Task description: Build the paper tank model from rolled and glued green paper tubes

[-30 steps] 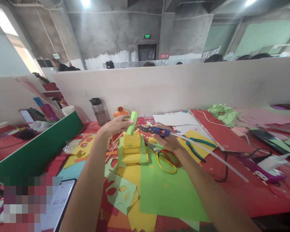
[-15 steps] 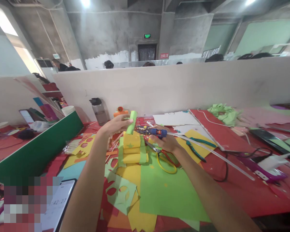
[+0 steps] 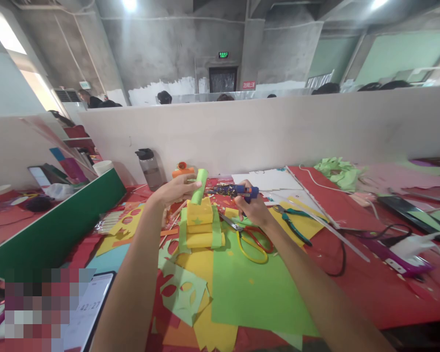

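My left hand [image 3: 179, 189] is closed on a light green rolled tube [image 3: 199, 187], which stands tilted above a yellow and green paper model [image 3: 200, 214] with a star on its front. Whether the tube's lower end touches the model I cannot tell. In my right hand [image 3: 254, 208] is a blue hot glue gun [image 3: 238, 190], its nozzle pointing left toward the tube. A long clear glue stick [image 3: 346, 243] slants down to the right behind that hand. Scissors [image 3: 247, 239] with yellow and red handles lie just below the gun.
Green-handled pliers [image 3: 295, 225] rest on yellow sheets at right. A water bottle [image 3: 149, 170] stands by the white partition [image 3: 242, 132]. A green board [image 3: 58, 220] and a phone [image 3: 91, 308] are at left. Green sheets [image 3: 256, 293] and paper scraps cover the front; a purple power strip [image 3: 407, 259] sits right.
My right hand has drawn the glue gun slightly right and up, away from the tube. The clear stick shifted with it. My left hand and the green tube stay nearly still.
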Demonstrator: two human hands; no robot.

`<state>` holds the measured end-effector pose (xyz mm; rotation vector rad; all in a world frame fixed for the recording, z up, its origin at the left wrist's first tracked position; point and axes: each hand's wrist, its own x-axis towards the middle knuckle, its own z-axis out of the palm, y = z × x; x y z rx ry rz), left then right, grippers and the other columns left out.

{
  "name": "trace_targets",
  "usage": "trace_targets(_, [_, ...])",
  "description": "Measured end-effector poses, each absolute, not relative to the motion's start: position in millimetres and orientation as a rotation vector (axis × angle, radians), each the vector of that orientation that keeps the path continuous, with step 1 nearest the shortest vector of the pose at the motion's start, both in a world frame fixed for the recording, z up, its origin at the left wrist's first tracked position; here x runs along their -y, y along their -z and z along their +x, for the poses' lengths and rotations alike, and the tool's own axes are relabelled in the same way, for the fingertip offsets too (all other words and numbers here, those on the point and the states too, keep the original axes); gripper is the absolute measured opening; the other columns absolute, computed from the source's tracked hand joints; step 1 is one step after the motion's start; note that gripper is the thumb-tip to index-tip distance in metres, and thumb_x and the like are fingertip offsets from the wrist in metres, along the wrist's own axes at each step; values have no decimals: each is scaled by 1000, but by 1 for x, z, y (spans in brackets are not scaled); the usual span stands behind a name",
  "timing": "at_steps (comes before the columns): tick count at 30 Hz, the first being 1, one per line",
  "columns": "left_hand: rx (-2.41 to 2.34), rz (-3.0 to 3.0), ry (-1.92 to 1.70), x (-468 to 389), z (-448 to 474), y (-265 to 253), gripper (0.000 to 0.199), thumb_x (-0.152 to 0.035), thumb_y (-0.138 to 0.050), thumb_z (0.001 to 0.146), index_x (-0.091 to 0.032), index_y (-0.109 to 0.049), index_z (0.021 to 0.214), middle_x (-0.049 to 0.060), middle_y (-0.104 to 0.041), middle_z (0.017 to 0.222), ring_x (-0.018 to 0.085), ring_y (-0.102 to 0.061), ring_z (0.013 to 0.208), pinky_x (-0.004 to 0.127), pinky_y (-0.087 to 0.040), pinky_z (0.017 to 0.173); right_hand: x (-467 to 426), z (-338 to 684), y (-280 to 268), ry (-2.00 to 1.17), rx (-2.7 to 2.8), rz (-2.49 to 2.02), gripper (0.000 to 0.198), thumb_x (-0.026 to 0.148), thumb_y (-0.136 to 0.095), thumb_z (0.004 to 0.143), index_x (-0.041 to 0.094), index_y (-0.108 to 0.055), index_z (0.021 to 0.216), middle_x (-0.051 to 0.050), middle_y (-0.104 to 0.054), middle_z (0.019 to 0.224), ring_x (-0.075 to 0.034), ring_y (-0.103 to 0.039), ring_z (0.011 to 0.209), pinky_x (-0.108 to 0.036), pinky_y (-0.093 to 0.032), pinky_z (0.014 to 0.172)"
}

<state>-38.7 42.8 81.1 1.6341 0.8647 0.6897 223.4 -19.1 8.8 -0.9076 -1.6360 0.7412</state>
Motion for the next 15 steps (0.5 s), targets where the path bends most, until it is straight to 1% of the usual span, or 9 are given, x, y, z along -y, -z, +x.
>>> trace_targets(2, [-874, 1634, -696, -44, -40, -81, 49, -45, -71, 82, -17, -57, 120, -1, -52, 75, 8, -45, 60, 23, -36, 57, 17, 223, -6, -903, 1554, -822, 45, 70, -52, 87, 27, -46, 100, 8, -50, 60, -12, -49, 40, -25, -45, 37])
trace_targets(4, [-869, 1637, -697, -45, -42, -80, 48, -44, -73, 81, -17, -58, 118, -2, -51, 74, 7, -44, 60, 22, -35, 56, 14, 223, -4, -980, 1482, -763, 55, 78, -39, 87, 26, -49, 101, 6, -51, 57, -13, -50, 40, -26, -46, 38])
trace_targets(7, [-874, 1639, -700, -45, -44, -81, 48, -44, -74, 79, -17, -59, 116, -1, -53, 76, 7, -45, 61, 21, -36, 56, 10, 223, -4, -1040, 1388, -766, 77, 89, -20, 80, 23, -55, 97, 1, -57, 55, -14, -51, 38, -27, -46, 37])
trace_targets(9, [-890, 1634, -702, -45, -45, -81, 49, -44, -74, 79, -17, -59, 117, 1, -56, 79, 9, -49, 64, 22, -38, 58, 9, 223, -5, -1075, 1336, -795, 86, 93, -14, 75, 21, -58, 91, -2, -60, 56, -15, -53, 39, -27, -44, 35])
trace_targets(11, [-898, 1630, -708, -45, -47, -80, 51, -45, -73, 79, -16, -59, 118, 3, -59, 81, 11, -53, 68, 23, -41, 60, 9, 223, -7, -1082, 1306, -817, 85, 93, -16, 75, 21, -59, 88, -2, -58, 53, -16, -53, 38, -28, -43, 34])
trace_targets(13, [-893, 1624, -709, -47, -49, -79, 50, -46, -72, 79, -16, -58, 118, 4, -61, 82, 13, -56, 71, 25, -44, 63, 11, 223, -9, -1045, 1293, -827, 74, 89, -26, 80, 23, -58, 89, 1, -54, 48, -15, -50, 36, -28, -43, 35])
trace_targets(15, [-887, 1621, -708, -49, -51, -78, 49, -46, -72, 80, -17, -58, 117, 4, -62, 82, 13, -57, 71, 25, -45, 64, 14, 223, -11, -978, 1291, -829, 60, 81, -34, 86, 25, -56, 89, 5, -49, 43, -14, -46, 33, -28, -43, 36])
